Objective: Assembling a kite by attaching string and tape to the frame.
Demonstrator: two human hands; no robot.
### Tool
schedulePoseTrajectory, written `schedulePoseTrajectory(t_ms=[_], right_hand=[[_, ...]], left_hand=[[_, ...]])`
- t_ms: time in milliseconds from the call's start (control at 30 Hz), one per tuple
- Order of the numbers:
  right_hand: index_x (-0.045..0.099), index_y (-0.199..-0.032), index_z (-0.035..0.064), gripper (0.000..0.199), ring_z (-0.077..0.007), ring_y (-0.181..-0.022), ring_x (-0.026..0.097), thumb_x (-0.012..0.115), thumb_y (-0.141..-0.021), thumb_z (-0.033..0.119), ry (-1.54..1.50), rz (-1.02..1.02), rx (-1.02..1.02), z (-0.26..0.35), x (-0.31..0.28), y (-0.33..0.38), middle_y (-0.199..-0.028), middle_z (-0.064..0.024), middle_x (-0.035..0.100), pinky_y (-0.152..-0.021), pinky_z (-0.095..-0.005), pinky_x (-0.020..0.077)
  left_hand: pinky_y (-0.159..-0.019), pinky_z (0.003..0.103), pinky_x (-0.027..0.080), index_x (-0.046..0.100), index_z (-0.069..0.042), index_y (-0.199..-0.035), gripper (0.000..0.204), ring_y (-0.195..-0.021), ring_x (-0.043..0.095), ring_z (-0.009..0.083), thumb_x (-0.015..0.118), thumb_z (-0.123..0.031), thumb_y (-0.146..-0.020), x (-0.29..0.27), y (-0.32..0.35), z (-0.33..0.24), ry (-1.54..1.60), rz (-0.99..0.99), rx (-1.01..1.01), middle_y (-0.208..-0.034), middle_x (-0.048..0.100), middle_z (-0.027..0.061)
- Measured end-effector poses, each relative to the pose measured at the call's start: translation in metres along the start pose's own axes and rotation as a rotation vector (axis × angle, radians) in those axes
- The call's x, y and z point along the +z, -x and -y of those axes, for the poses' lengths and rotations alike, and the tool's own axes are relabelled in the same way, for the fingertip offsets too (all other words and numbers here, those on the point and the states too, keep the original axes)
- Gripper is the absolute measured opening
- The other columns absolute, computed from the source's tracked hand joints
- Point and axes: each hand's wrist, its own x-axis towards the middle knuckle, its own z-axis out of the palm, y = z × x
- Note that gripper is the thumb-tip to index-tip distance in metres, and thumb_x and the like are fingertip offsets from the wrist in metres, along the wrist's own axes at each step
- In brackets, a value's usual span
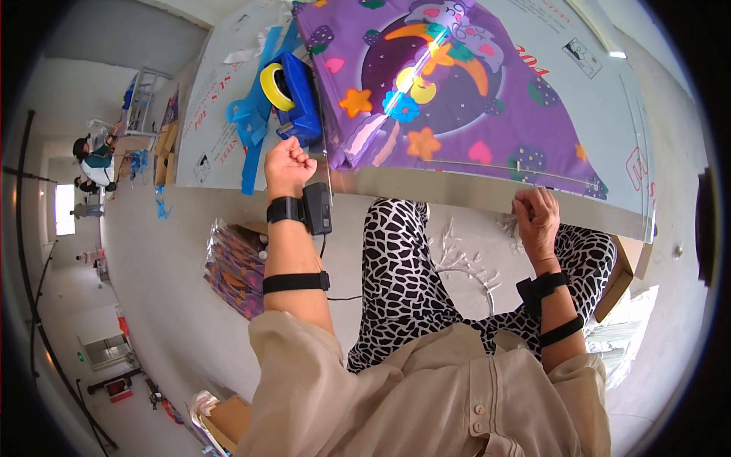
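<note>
A purple printed sheet (pixel 365 72) with stars, hearts and an orange crescent lies across the table, its near edge close to the table's front. Along that edge runs a thin pale rod (pixel 487 169). My left hand (pixel 289 161) is closed, just below a blue tape dispenser (pixel 304 91) with a yellow-rimmed roll and left of the sheet's corner. At the table's front edge, my right hand (pixel 537 217) has its fingers curled together, slightly below the sheet. What either hand holds, if anything, is hidden.
Blue strips (pixel 255 126) lie left of the dispenser on the printed grey tabletop (pixel 205 145). Below the table are a bag of purple printed pieces (pixel 236 266) and white branching pieces (pixel 461 263). A cardboard box (pixel 620 278) stands at right. Other people work at far left.
</note>
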Motion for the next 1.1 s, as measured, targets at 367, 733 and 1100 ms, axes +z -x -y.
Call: schedulePoseTrajectory(t_ms=[367, 733, 1100], right_hand=[[0.054, -0.074, 0.0088, 0.010, -0.0229, -0.068, 0.052, 0.064, -0.072, 0.007, 0.009, -0.033, -0.024, -0.002, 0.004, 0.000, -0.068, -0.0032, 0.051, -0.068, -0.0349, 0.0384], [0.053, -0.073, 0.0084, 0.011, -0.0227, -0.067, 0.050, 0.064, -0.072, 0.007, 0.016, -0.014, 0.000, 0.001, 0.001, 0.000, -0.066, -0.0033, 0.048, -0.067, -0.0353, 0.0377], [0.053, -0.073, 0.0083, 0.012, -0.0226, -0.065, 0.050, 0.065, -0.072, 0.006, 0.017, -0.031, -0.012, 0.000, 0.001, 0.000, -0.065, -0.0031, 0.048, -0.065, -0.0347, 0.0373]], left_hand=[[-0.054, 0.030, 0.032, 0.040, -0.013, -0.063, 0.025, -0.057, 0.039, 0.0127, 0.059, -0.008, -0.079, -0.022, -0.015, 0.029, 0.039, -0.020, 0.224, -0.060, 0.036, -0.0018], [-0.075, 0.033, 0.048, 0.059, 0.009, -0.104, 0.043, -0.080, 0.062, 0.0256, 0.070, 0.002, -0.063, 0.029, 0.000, -0.036, -0.638, -0.210, 0.739, -0.098, 0.062, 0.0152], [-0.046, 0.023, 0.031, 0.061, -0.006, -0.076, 0.016, -0.048, 0.044, 0.0081, 0.069, -0.003, -0.062, 0.013, 0.020, -0.033, -0.479, -0.278, 0.663, -0.068, 0.064, 0.0080]])
